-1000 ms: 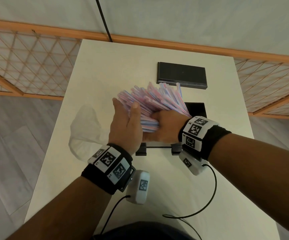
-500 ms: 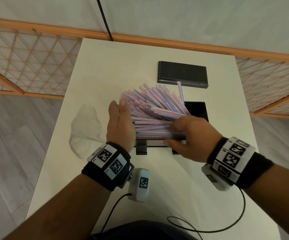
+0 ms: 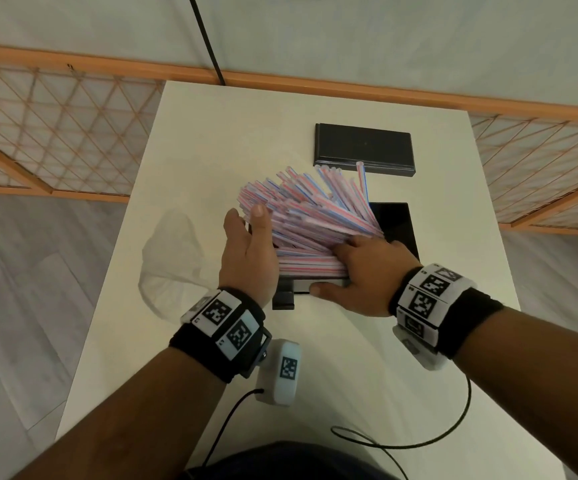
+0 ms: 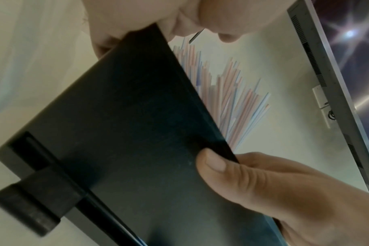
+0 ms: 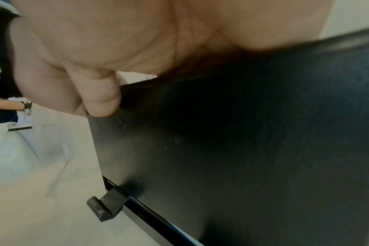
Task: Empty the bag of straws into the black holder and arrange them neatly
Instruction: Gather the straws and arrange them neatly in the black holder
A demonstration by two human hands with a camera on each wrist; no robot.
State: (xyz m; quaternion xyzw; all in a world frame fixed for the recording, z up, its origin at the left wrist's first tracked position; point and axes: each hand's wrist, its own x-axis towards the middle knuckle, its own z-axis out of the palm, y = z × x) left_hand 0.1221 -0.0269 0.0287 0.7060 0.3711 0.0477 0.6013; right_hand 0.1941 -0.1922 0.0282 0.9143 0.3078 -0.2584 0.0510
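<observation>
Pink-and-blue striped straws (image 3: 308,216) lie fanned out in the black holder (image 3: 396,225) at mid-table, their far ends splayed up and to the right. My left hand (image 3: 249,247) stands on edge with straight fingers, palm against the straws' left ends. My right hand (image 3: 367,271) lies spread across the straws' right part, its thumb along the holder's front wall. The left wrist view shows that thumb (image 4: 213,163) pressed on the holder's dark wall (image 4: 126,133), with straws (image 4: 232,103) fanning above. The right wrist view shows the palm over the holder (image 5: 242,149).
The empty clear plastic bag (image 3: 173,258) lies crumpled left of the holder. A flat black lid (image 3: 363,148) sits behind it on the white table (image 3: 232,140). Orange lattice railing (image 3: 55,126) borders the table. Wrist-camera cables trail near the front edge.
My right hand let go of the bunch it held in the middle, swung out to the right, and now lies on the straws. The straws have settled lower in the holder. The left hand stayed.
</observation>
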